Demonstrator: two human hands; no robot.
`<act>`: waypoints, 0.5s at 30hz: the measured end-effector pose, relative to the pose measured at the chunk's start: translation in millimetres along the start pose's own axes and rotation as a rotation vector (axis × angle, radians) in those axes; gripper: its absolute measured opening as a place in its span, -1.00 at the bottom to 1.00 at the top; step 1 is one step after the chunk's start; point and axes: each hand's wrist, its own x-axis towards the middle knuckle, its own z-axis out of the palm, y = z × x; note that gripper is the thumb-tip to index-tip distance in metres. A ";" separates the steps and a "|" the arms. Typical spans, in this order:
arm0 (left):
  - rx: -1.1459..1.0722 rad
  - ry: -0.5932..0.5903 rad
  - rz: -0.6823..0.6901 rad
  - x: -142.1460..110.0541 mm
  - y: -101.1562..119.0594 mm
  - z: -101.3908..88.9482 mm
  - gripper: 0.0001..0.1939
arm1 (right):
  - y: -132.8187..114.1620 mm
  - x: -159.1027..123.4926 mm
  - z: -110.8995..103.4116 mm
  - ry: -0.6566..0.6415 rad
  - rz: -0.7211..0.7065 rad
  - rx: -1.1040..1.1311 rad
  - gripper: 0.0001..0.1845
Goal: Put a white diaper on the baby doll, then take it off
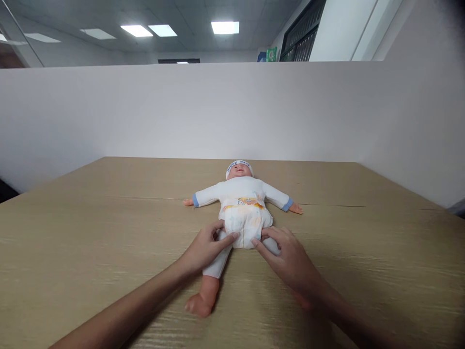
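A baby doll (241,186) lies on its back, head away from me and arms spread, in a white outfit with blue cuffs and a lettered headband. Around its hips is a white diaper (244,223) with a colourful printed waistband. My left hand (207,245) holds the diaper's leg edge on the left, thumb on the front and fingers at the side. On the other side, my right hand (285,252) grips the opposite leg edge in the same way. The doll's left-hand leg (214,269) shows down to its bare foot; my right hand and forearm hide most of the other leg.
The doll rests on a wood-grain table (109,232). A white partition (218,111) rises behind the table's far edge, and a white wall (410,121) stands along the right. Beyond the partition are ceiling lights and a green package (271,54).
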 end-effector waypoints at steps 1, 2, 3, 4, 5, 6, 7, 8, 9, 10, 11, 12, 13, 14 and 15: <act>-0.071 -0.015 -0.035 0.0 2.2 -1.1 -0.48 | -0.7 1.4 -0.2 -0.018 0.022 0.015 -0.64; -0.144 -0.031 -0.077 -0.1 4.3 -2.8 -0.46 | -0.9 2.9 -0.5 -0.034 0.052 0.038 -0.62; -0.215 -0.052 -0.121 -0.1 6.2 -5.0 -0.44 | -0.4 4.3 -0.7 -0.048 0.086 0.076 -0.61; -0.276 -0.073 -0.162 0.1 7.7 -7.7 -0.42 | 0.7 5.7 -1.0 -0.061 0.124 0.125 -0.60; -0.320 -0.094 -0.195 0.6 8.8 -10.6 -0.41 | 2.3 7.1 -1.3 -0.079 0.161 0.181 -0.58; -0.346 -0.110 -0.220 1.2 9.3 -13.4 -0.41 | 4.3 8.3 -1.6 -0.102 0.196 0.238 -0.55; -0.352 -0.121 -0.237 2.1 9.2 -16.1 -0.41 | 6.2 9.3 -2.0 -0.126 0.226 0.292 -0.52; -0.347 -0.120 -0.242 3.1 8.6 -18.2 -0.42 | 8.0 10.0 -2.3 -0.145 0.250 0.337 -0.48; -0.335 -0.114 -0.239 4.0 7.6 -19.7 -0.42 | 9.2 10.4 -2.7 -0.158 0.265 0.369 -0.46; -0.324 -0.108 -0.228 4.8 6.4 -20.3 -0.43 | 9.9 10.3 -3.1 -0.159 0.273 0.384 -0.45; -0.318 -0.105 -0.213 5.4 5.1 -20.2 -0.43 | 9.9 9.7 -3.5 -0.146 0.275 0.383 -0.45; -0.317 -0.103 -0.195 5.8 3.9 -19.3 -0.44 | 9.3 8.6 -3.9 -0.123 0.273 0.366 -0.45; -0.318 -0.100 -0.174 5.9 2.7 -17.9 -0.44 | 8.1 7.2 -4.3 -0.096 0.267 0.339 -0.45; -0.315 -0.086 -0.148 5.9 1.4 -16.0 -0.43 | 6.6 5.7 -4.9 -0.067 0.259 0.307 -0.46; -0.311 -0.069 -0.124 5.8 -0.1 -13.8 -0.43 | 5.0 4.0 -5.6 -0.037 0.247 0.276 -0.46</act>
